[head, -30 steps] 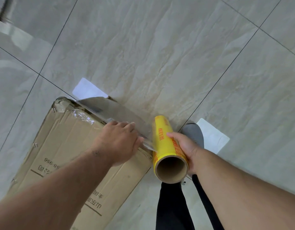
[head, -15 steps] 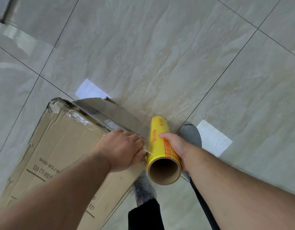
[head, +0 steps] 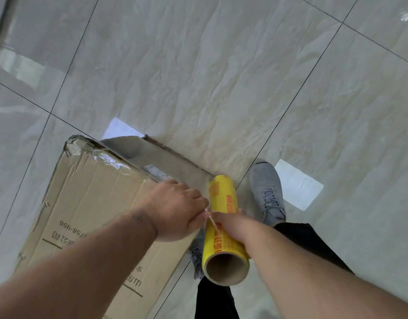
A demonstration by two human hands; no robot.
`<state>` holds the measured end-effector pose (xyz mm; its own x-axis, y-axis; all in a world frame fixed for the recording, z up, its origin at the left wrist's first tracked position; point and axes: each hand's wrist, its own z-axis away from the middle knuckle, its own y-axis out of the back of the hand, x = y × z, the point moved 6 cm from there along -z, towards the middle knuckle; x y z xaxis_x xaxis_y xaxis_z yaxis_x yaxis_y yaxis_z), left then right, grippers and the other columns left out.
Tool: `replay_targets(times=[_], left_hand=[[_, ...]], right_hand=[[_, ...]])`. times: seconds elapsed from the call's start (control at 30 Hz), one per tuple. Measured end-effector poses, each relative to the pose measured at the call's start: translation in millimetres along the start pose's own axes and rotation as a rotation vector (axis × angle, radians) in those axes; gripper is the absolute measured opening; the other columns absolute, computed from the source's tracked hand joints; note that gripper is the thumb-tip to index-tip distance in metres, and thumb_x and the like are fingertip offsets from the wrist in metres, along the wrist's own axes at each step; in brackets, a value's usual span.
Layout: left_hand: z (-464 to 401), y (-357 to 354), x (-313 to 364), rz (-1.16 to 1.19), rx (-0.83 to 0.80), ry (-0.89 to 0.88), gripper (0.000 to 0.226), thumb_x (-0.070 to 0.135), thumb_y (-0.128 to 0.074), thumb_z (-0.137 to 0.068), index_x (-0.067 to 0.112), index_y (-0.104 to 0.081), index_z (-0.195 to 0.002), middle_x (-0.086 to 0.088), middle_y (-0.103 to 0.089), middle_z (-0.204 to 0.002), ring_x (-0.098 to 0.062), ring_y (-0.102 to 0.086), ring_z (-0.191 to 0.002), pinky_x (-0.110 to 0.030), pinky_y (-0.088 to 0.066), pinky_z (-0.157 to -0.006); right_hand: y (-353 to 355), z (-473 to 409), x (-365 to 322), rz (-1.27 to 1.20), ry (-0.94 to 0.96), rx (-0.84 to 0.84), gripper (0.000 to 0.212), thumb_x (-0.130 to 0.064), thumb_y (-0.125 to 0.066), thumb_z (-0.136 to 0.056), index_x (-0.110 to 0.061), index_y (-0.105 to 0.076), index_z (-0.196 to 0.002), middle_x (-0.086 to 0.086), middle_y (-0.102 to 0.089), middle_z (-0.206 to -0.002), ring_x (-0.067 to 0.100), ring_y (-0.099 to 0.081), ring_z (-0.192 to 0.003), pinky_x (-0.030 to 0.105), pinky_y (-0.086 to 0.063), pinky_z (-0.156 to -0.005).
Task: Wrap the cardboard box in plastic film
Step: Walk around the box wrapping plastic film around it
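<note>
1. big brown corrugated cardboard box sits on the floor in the lower left of the frame, flat top face showing, with black printed characters and digits on it that read upside down from here. creases run along the top panel and the far corner looks crumpled.
2. clear plastic film is already over that far corner, near the middle left. it's shiny and wrinkly, catching light, and it continues down the box's right side face, which looks dull and greyish through it.
3. yellow roll of plastic film on a brown cardboard tube is just beside the box's right edge, lower centre of the frame. it has orange print on the yellow, and the open round end of the tube faces the camera. the tube is hollow, nothing inside it that i can see.
4. left hand rests on the box's right top edge, fingers curled together over the edge, pinching the thin stretch of film between box and roll.
5. right hand grips the roll around its middle, thumb across the top, the other fingers wrapped underneath out of sight.
6. glossy pale marble-look floor tiles with thin dark grout lines fill the rest, with a couple of bright white rectangular reflections.
7. grey knit sneaker with laces stands to the right of the roll, black trouser leg below it. a second shoe peeks out under the roll, mostly hidden.
</note>
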<state>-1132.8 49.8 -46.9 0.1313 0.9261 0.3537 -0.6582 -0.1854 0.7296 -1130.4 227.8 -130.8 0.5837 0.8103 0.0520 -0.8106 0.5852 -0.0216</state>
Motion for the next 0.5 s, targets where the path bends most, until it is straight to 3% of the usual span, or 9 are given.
replay_targets(times=[0.07, 0.13, 0.27, 0.5], left_hand=[[2, -4, 4, -0.006, -0.030, -0.020, 0.051, 0.055, -0.024, -0.102, 0.031, -0.070, -0.107, 0.008, -0.070, -0.094, -0.025, -0.066, -0.084, -0.040, -0.049, -0.080], [4, -6, 0, -0.036, -0.036, -0.015, 0.053, 0.056, -0.022, -0.101, 0.032, -0.069, -0.110, 0.008, -0.069, -0.097, -0.023, -0.066, -0.086, -0.039, -0.049, -0.082], [-1, -4, 2, -0.091, -0.093, -0.021, 0.048, 0.056, -0.024, -0.102, 0.032, -0.063, -0.114, 0.006, -0.065, -0.104, -0.023, -0.064, -0.096, -0.039, -0.049, -0.086], [-5, -5, 6, -0.131, -0.165, -0.019, 0.040, 0.054, -0.027, -0.106, 0.030, -0.053, -0.125, 0.005, -0.062, -0.122, -0.024, -0.057, -0.117, -0.041, -0.044, -0.099]], right_hand=[[-21, 6, 3, -0.198, -0.096, -0.065, 0.074, -0.068, -0.069, -0.087, -0.019, -0.065, -0.143, 0.013, -0.082, -0.120, 0.026, -0.079, -0.095, 0.035, -0.063, -0.079], [-32, 12, 8, -0.378, -0.124, -0.140, 0.044, -0.056, -0.059, -0.104, -0.020, -0.073, -0.126, 0.009, -0.084, -0.096, 0.023, -0.078, -0.077, 0.027, -0.057, -0.060], [-30, 15, 30, -0.725, -0.126, -0.106, 0.047, -0.055, -0.066, -0.102, -0.019, -0.071, -0.133, 0.015, -0.083, -0.111, 0.032, -0.078, -0.095, 0.036, -0.059, -0.071], [-42, 23, 27, -0.960, -0.080, -0.165, 0.052, -0.050, -0.071, -0.100, -0.009, -0.072, -0.132, 0.024, -0.082, -0.102, 0.037, -0.079, -0.077, 0.046, -0.061, -0.080]])
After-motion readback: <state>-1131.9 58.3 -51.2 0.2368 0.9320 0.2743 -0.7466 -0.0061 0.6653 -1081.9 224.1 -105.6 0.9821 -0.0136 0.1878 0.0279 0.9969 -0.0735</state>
